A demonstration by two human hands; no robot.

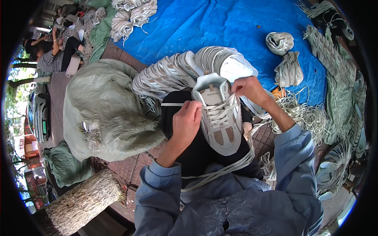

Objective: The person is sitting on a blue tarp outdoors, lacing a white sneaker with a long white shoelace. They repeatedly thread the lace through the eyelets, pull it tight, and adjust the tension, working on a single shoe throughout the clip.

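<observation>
Our left hand and right hand each pinch the lace on the shoe; stuffed sack beside us.

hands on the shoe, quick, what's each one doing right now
Left hand: closed, pinching a white lace pulled sideways.
Right hand: closed on a lace end above the shoe.

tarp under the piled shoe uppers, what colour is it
Bright blue tarp, clearest in the head view.

The person is wearing a grey-blue long-sleeved top with buttoned cuffs, tone-on-tone floral embroidery running down its front, and dark trousers covering the lap; both hands are bare
</observation>
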